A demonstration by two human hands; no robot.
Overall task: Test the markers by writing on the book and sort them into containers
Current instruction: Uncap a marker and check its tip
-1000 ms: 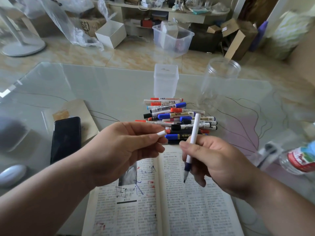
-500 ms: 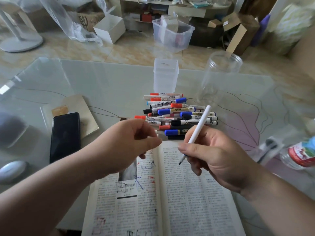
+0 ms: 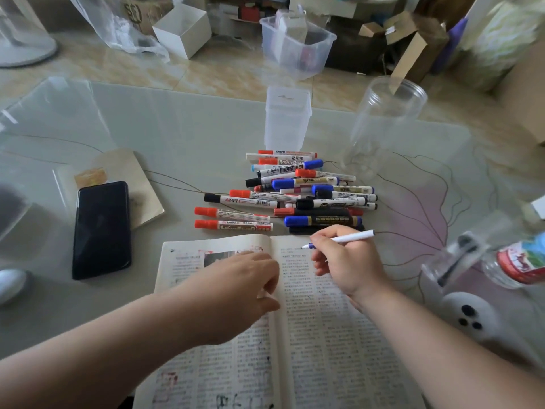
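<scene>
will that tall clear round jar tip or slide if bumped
The clear jar looks empty, tall and thin-walled, so it is probably light and tippy. On the glossy table it would likely slide easily too.

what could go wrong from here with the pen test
The right hand holds the pen right by the marker pile; a wide stroke might knock markers rolling. The left hand rests on the book beside its fold, so fresh ink may smear onto it.

This is a cluttered home room. A glass-topped table (image 3: 177,128) stands on marbled floor tiles (image 3: 212,72). Cardboard boxes (image 3: 413,42) and a clear plastic bin (image 3: 298,48) sit behind.
</scene>
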